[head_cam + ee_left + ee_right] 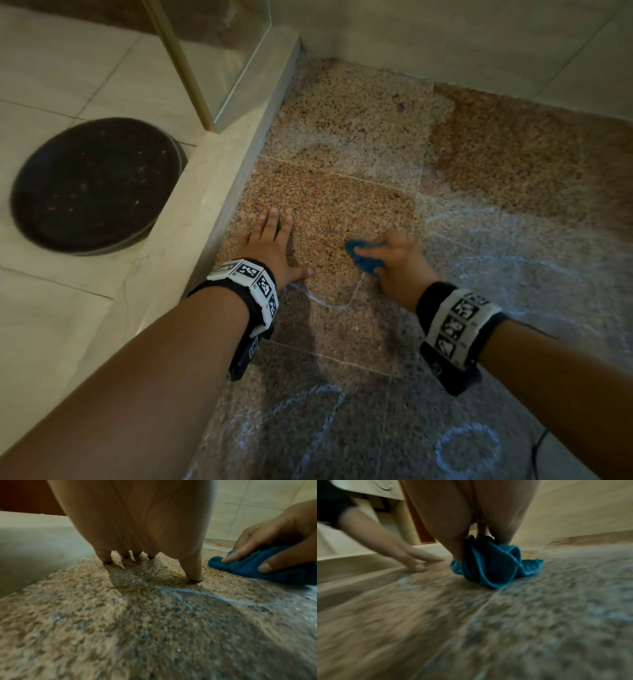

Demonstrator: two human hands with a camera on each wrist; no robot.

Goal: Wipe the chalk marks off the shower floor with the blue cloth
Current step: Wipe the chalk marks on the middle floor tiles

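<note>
A bunched blue cloth [362, 257] lies on the speckled granite shower floor [342, 137], and my right hand [394, 257] grips it and presses it down. In the left wrist view the cloth [254, 568] sits under those fingers; in the blurred right wrist view the cloth [491, 563] hangs from the hand onto the floor. My left hand [270, 246] lies flat on the floor, fingers spread, a short way left of the cloth. A pale chalk line [329, 303] curves between the wrists. More chalk loops [467, 448] mark the near floor, and smeared chalk [496, 246] lies to the right.
A raised stone kerb [219, 192] borders the floor on the left, carrying a glass panel [239, 51] with a brass post [185, 68]. Beyond it a dark round mat [96, 185] lies on pale tiles. Tiled walls [479, 41] close off the far side.
</note>
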